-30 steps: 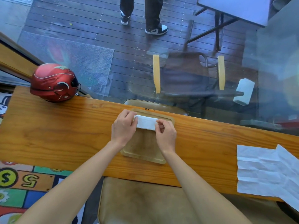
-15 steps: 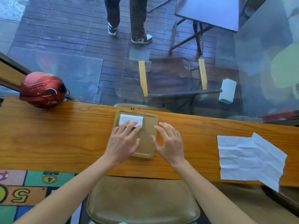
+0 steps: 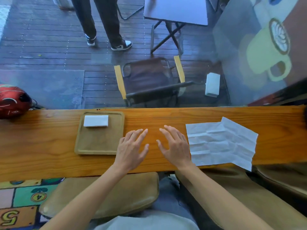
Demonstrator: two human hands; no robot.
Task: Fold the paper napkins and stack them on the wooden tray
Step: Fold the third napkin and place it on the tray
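Fingers (image 3: 141, 132) of both hands are spread and nearly straight, and nothing is held by either; whether they touch the wood or hover just above it cannot be told. The left hand (image 3: 131, 150) is placed just beside the right edge of the wooden tray (image 3: 99, 146), and the right hand (image 3: 176, 148) just beside the left edge of the unfolded napkins (image 3: 221, 143), so the pair is judged to be in transit between tray and paper. One folded napkin (image 3: 96, 121) is laid flat in the far left corner of the tray, parallel to its rim, a position that leaves most of the tray floor bare for more. The unfolded sheets are spread creased on the table (image 3: 49, 146), overlapping, with a near corner hung over the front edge. That overhang is judged a likely spot for a sheet to be dragged off if pulled carelessly. Open wood is left between the hands, suited to folding. A red helmet (image 3: 13, 101) is set at the far left end, well apart from the work, and a glass pane is met along the table's far edge
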